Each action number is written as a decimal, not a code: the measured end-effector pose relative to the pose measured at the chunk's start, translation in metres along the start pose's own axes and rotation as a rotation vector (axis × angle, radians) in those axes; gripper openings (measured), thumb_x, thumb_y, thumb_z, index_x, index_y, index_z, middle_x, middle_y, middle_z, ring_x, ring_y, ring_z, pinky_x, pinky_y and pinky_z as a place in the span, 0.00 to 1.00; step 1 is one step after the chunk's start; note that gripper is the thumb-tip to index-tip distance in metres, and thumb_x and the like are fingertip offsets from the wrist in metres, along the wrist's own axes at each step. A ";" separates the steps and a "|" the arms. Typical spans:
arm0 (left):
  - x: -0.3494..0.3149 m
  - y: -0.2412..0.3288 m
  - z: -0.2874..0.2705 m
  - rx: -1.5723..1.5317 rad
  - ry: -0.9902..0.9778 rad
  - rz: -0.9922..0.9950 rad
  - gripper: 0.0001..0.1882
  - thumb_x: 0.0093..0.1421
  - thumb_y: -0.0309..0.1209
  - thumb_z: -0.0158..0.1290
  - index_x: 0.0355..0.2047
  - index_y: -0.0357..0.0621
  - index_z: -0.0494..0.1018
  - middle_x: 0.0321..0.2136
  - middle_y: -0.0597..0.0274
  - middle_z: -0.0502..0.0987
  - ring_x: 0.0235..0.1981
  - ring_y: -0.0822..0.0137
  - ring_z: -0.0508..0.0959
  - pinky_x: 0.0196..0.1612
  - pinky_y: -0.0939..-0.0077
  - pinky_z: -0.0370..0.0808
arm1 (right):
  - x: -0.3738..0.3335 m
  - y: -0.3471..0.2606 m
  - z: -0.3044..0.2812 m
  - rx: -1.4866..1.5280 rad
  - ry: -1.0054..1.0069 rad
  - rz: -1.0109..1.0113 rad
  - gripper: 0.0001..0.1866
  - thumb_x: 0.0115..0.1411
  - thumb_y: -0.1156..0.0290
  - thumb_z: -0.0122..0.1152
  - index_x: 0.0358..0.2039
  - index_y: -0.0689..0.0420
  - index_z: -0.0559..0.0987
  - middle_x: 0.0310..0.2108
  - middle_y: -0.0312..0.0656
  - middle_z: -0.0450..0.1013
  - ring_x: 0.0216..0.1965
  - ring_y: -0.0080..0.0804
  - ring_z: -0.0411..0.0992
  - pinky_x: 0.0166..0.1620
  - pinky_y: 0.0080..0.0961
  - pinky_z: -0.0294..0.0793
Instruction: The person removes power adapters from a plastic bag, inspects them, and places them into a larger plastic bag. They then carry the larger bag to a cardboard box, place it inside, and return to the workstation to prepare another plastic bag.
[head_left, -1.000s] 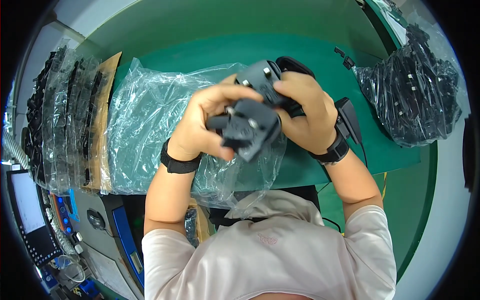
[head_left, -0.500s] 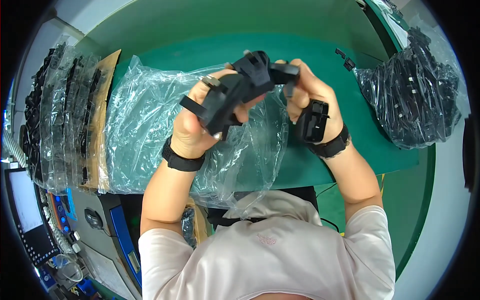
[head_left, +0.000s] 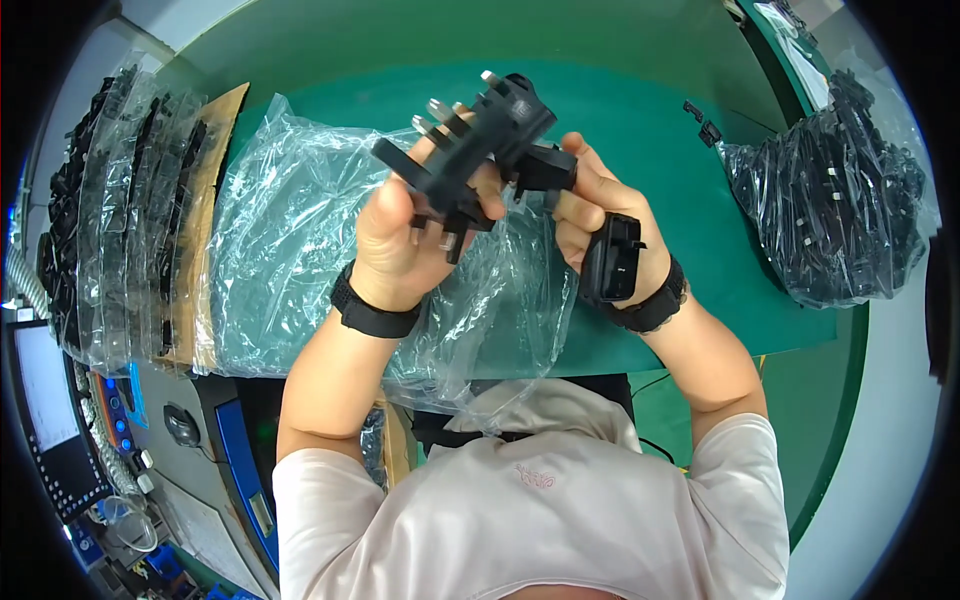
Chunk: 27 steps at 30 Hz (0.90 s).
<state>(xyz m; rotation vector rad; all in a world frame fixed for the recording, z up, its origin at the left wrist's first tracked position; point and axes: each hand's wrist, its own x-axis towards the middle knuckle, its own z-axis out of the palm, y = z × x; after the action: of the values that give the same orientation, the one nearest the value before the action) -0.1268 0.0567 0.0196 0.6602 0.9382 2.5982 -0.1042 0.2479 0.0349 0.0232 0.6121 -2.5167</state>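
While black plugs (head_left: 463, 145) jut beyond the gripping left hand (head_left: 392, 240), the right hand (head_left: 618, 205) pinches a piece (head_left: 547, 170)

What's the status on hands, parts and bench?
Left hand holding pronged black plugs. Right hand gripping black block. Clear plastic bag spread on green table beneath hands.

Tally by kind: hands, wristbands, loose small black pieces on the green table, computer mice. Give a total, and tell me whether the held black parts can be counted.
Hands: 2 (left hand, right hand)
Wristbands: 2
Loose small black pieces: 2
Computer mouse: 1
Total: 7
The held black parts overlap too much to count.
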 end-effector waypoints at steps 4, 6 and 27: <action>-0.001 0.002 0.001 0.026 0.043 -0.009 0.38 0.47 0.59 0.52 0.45 0.37 0.66 0.27 0.57 0.74 0.31 0.68 0.73 0.34 0.79 0.67 | 0.001 0.004 0.009 -0.245 0.076 -0.125 0.12 0.61 0.73 0.42 0.46 0.53 0.63 0.29 0.44 0.71 0.19 0.29 0.71 0.20 0.19 0.68; 0.001 0.007 -0.006 -0.041 0.088 -0.043 0.33 0.51 0.55 0.51 0.44 0.37 0.67 0.30 0.57 0.74 0.29 0.69 0.73 0.34 0.79 0.68 | 0.004 0.008 0.015 -0.416 0.112 -0.099 0.14 0.61 0.73 0.41 0.47 0.56 0.62 0.26 0.43 0.71 0.18 0.27 0.71 0.18 0.17 0.66; 0.000 0.019 -0.001 -0.256 0.142 0.011 0.32 0.50 0.53 0.53 0.46 0.40 0.66 0.35 0.56 0.72 0.36 0.63 0.71 0.50 0.57 0.62 | -0.011 -0.039 0.009 -0.614 -0.042 -0.405 0.26 0.54 0.57 0.57 0.46 0.64 0.66 0.29 0.38 0.73 0.10 0.12 0.61 0.12 0.09 0.52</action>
<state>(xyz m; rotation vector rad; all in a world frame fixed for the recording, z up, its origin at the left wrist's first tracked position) -0.1300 0.0420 0.0311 0.4195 0.6241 2.7396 -0.1141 0.2787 0.0611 -0.4136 1.4650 -2.5728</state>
